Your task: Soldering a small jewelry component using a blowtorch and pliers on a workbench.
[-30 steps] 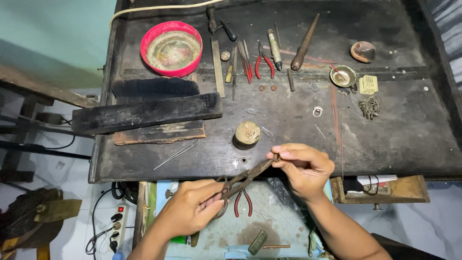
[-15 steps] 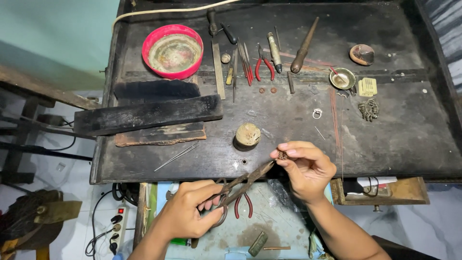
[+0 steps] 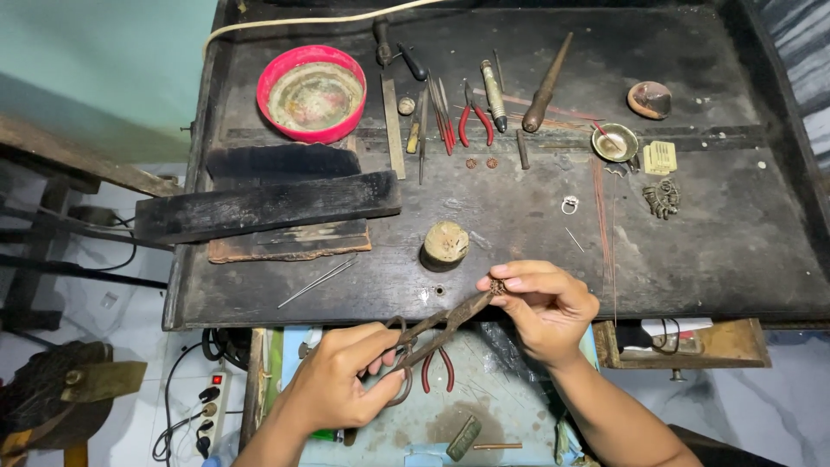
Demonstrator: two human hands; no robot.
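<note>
My left hand (image 3: pixel 346 380) grips the ring handles of a pair of old metal shears (image 3: pixel 441 324), below the front edge of the dark workbench (image 3: pixel 735 251). The blades point up and right toward my right hand (image 3: pixel 540 307). That hand pinches a small round metal piece (image 3: pixel 498 285) between thumb and fingertips, right at the blade tips. Whether the blades touch the piece is too small to tell.
On the bench lie a red bowl (image 3: pixel 312 92), black wooden blocks (image 3: pixel 268 206), a round wooden stub (image 3: pixel 446 242), red-handled pliers (image 3: pixel 473 121), files and a tapered mandrel (image 3: pixel 546 85), a small brass dish (image 3: pixel 615 142), a ring (image 3: pixel 569 205). Below it, red pliers (image 3: pixel 439 370) in a drawer.
Both hands have shifted slightly down and left with the shears and the small piece; the blade tips stay at the piece in my right fingers.
</note>
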